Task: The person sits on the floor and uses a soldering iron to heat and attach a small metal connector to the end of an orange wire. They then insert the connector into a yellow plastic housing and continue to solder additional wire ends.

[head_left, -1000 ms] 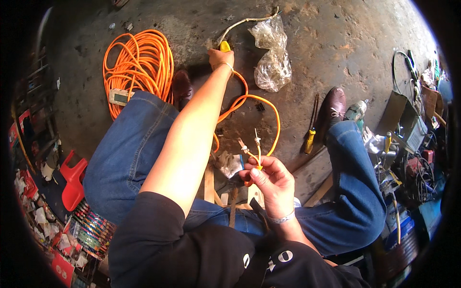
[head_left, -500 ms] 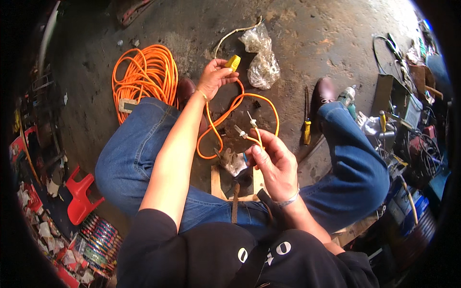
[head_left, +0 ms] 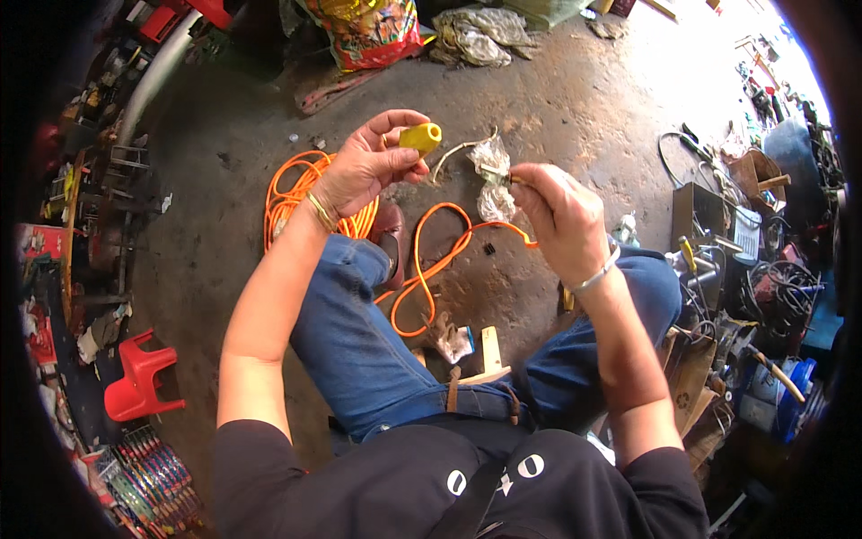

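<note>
My left hand (head_left: 364, 171) is raised, its fingers closed round a hollow yellow plug housing (head_left: 422, 137) turned end-up toward me. My right hand (head_left: 561, 229) pinches the end of the orange cord (head_left: 530, 241) at the level of the housing, a little to its right; its wire tips (head_left: 512, 179) are mostly hidden by my fingers. Slack cord loops on the floor below both hands, and the big orange coil (head_left: 292, 193) lies beyond my left leg. A crumpled clear plastic bag (head_left: 494, 202) and a pale cable (head_left: 447, 157) lie behind the hands.
A red plastic stool (head_left: 139, 382) and cluttered shelving are at left. A printed sack (head_left: 368, 31) and crumpled sheeting (head_left: 476, 40) lie at the back. Tools, a dark metal box (head_left: 691, 211) and tangled cables crowd the right. A glove (head_left: 449, 337) and wood slats (head_left: 490, 350) lie between my legs.
My left hand turned the yellow housing end-up. My right hand rose from near my lap with the cord end, up beside it. The view tilted, showing more floor at the back.
</note>
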`<control>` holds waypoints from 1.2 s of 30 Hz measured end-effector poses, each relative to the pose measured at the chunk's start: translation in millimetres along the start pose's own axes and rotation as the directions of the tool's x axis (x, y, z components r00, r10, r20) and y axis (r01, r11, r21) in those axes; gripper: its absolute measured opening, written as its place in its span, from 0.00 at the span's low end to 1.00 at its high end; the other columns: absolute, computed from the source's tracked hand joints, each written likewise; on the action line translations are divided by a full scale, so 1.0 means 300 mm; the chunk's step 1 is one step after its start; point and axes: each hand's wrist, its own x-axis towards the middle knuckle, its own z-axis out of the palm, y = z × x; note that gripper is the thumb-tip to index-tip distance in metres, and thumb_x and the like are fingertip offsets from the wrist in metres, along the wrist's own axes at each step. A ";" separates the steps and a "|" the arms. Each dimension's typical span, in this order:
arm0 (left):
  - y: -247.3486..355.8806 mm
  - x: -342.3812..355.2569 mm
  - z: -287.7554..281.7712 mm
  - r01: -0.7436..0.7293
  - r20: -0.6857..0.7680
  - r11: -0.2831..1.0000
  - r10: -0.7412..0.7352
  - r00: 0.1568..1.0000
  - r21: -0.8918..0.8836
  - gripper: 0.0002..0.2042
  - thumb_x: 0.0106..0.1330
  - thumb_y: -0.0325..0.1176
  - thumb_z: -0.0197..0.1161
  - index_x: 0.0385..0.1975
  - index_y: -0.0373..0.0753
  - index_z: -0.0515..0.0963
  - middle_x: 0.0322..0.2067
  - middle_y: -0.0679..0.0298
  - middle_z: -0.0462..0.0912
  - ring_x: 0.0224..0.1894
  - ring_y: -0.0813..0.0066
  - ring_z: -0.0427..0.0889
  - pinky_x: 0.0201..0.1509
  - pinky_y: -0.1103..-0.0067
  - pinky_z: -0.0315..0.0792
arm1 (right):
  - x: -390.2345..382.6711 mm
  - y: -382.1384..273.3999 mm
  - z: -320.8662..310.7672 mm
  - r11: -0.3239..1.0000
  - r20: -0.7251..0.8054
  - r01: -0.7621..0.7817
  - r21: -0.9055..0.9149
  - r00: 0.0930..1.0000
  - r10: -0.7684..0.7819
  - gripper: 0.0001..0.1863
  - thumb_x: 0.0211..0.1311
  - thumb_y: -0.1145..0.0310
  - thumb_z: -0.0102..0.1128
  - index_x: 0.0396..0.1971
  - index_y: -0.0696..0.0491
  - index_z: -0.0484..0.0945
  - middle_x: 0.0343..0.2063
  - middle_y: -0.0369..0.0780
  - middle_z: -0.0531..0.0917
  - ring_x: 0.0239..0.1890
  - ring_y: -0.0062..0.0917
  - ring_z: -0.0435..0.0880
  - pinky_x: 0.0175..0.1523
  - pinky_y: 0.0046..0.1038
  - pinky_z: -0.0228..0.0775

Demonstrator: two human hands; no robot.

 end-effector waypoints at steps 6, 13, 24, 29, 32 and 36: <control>-0.035 0.004 0.072 -0.105 -0.099 0.987 0.117 0.988 0.119 0.18 0.61 0.20 0.62 0.52 0.41 0.75 0.41 0.64 0.80 0.35 0.80 0.81 0.38 0.84 0.79 | 0.073 0.042 0.022 0.999 0.030 0.034 -0.033 0.999 -0.033 0.06 0.62 0.73 0.59 0.38 0.57 0.78 0.27 0.43 0.81 0.27 0.28 0.82 0.34 0.25 0.73; -0.052 0.061 0.091 -0.027 -0.071 0.967 0.046 0.996 0.252 0.20 0.59 0.24 0.66 0.52 0.40 0.75 0.40 0.66 0.81 0.36 0.82 0.81 0.40 0.84 0.77 | 0.053 0.125 0.056 0.993 -0.022 -0.114 0.031 0.993 0.115 0.05 0.65 0.72 0.57 0.35 0.57 0.78 0.22 0.37 0.80 0.23 0.17 0.78 0.30 0.20 0.71; -0.045 0.112 0.110 -0.084 -0.083 0.955 0.111 0.990 0.283 0.19 0.60 0.23 0.64 0.53 0.37 0.74 0.40 0.63 0.81 0.36 0.78 0.82 0.40 0.82 0.78 | 0.069 0.112 0.049 0.989 0.018 -0.078 -0.125 0.997 0.081 0.04 0.61 0.70 0.57 0.33 0.52 0.74 0.27 0.43 0.78 0.32 0.40 0.81 0.34 0.35 0.73; -0.051 0.116 0.107 -0.086 -0.081 0.941 0.118 0.990 0.328 0.19 0.59 0.21 0.64 0.52 0.36 0.74 0.40 0.62 0.81 0.36 0.78 0.82 0.41 0.82 0.79 | 0.059 0.121 0.058 0.986 -0.025 -0.011 -0.166 1.000 0.006 0.12 0.59 0.70 0.58 0.43 0.48 0.74 0.32 0.41 0.82 0.34 0.36 0.83 0.34 0.32 0.76; -0.055 0.116 0.108 -0.081 -0.068 0.944 0.108 0.992 0.321 0.19 0.59 0.21 0.64 0.52 0.36 0.74 0.40 0.62 0.81 0.36 0.78 0.82 0.41 0.82 0.79 | 0.056 0.127 0.064 0.982 0.002 0.006 -0.191 1.000 -0.006 0.18 0.59 0.71 0.58 0.50 0.46 0.73 0.35 0.41 0.83 0.34 0.32 0.85 0.33 0.30 0.78; -0.059 0.114 0.112 -0.065 -0.064 0.949 0.089 0.994 0.308 0.19 0.60 0.22 0.64 0.52 0.37 0.74 0.40 0.62 0.81 0.36 0.78 0.82 0.41 0.81 0.79 | 0.055 0.133 0.068 0.967 -0.018 0.044 -0.252 0.999 -0.050 0.17 0.60 0.71 0.57 0.50 0.45 0.73 0.33 0.40 0.83 0.32 0.32 0.85 0.31 0.30 0.78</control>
